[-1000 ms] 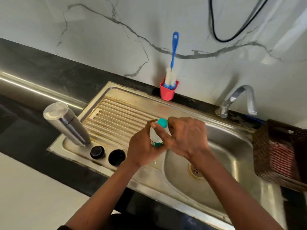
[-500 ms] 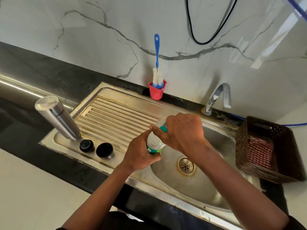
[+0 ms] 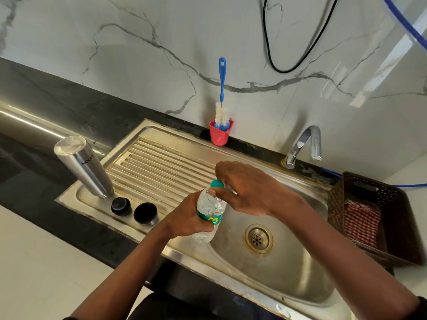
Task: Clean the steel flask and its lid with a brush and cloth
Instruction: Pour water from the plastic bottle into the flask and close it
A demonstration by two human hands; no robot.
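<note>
Over the sink (image 3: 288, 280) edge, the left hand (image 3: 184, 221) is closed around a plastic bottle (image 3: 209, 211); the right hand (image 3: 251, 190) pinches its green cap (image 3: 217, 183). The steel flask (image 3: 83, 167) stands upside down at the sink's left end, 2 black lids (image 3: 132, 210) beside it.

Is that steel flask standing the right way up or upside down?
Upside down. The steel flask stands mouth-down on the sink drainboard, flat base up, its printed lettering inverted.
</note>
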